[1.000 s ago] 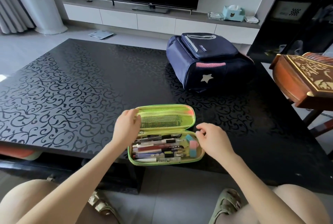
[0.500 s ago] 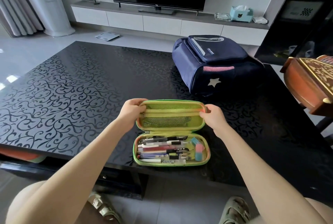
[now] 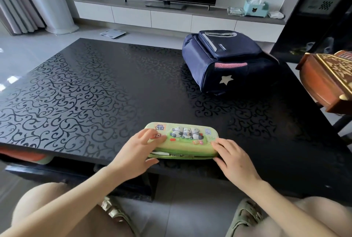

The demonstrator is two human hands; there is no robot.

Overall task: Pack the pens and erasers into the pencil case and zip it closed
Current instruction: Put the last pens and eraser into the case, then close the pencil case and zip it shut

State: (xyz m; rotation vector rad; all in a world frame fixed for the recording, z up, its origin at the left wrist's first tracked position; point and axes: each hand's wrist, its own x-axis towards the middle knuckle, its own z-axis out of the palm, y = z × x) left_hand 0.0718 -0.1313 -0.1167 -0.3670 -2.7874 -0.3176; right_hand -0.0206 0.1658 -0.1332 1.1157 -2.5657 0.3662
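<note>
1. The pencil case (image 3: 182,141) lies at 6 o'clock on the table (image 3: 95,84), by its near edge. Its long axis runs from 9 to 3 o'clock. The lid is folded down, but a slit gapes along the near side and pens (image 3: 162,153) show in it.
2. The left hand (image 3: 141,151) rests on the 9 o'clock end, fingers spread flat on the lid.
3. The right hand (image 3: 234,160) touches the 3 o'clock end, fingers loosely spread, pinching nothing.
4. The zip pull cannot be made out, so which hand is nearer to it is unclear.
</note>
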